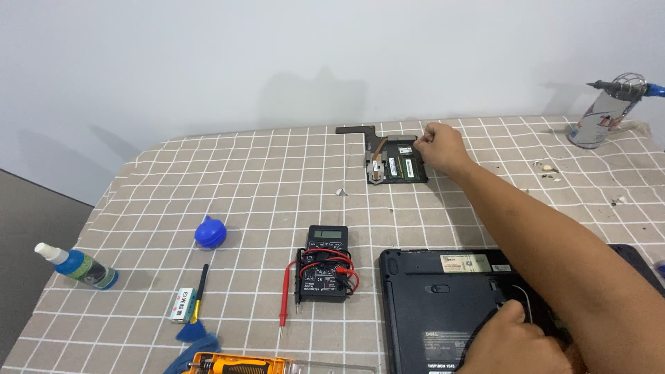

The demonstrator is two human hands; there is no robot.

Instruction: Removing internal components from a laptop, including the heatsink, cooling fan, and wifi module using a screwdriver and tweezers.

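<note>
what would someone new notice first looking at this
Probably the long arm stretched across the checked cloth, its right hand touching a dark cover panel at the far edge. Near the bottom right, the left hand rests on an upturned black laptop. Between them and slightly left sits a black multimeter with red leads.

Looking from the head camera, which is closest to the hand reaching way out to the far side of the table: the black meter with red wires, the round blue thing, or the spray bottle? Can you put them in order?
From that hand:
1. The black meter, mid-table, nearest.
2. The round blue thing, farther left.
3. The spray bottle, lying by the table's left edge, farthest.
</note>
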